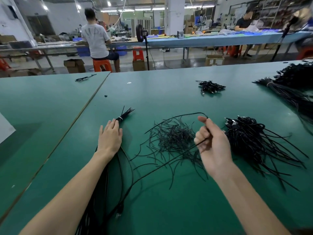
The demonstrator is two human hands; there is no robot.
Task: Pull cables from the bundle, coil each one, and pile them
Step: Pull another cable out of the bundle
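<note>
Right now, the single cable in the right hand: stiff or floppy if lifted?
Probably floppy: the cable arcs and sags from the right hand to the table. Likely light: a finger pinch carries it. May snag: it crosses the loose heap of short strands.

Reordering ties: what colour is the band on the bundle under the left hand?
White band; head view.

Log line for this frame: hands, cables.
left hand: flat on bundle | right hand: grips one cable | pile: right of right hand | coil: not yet done
</note>
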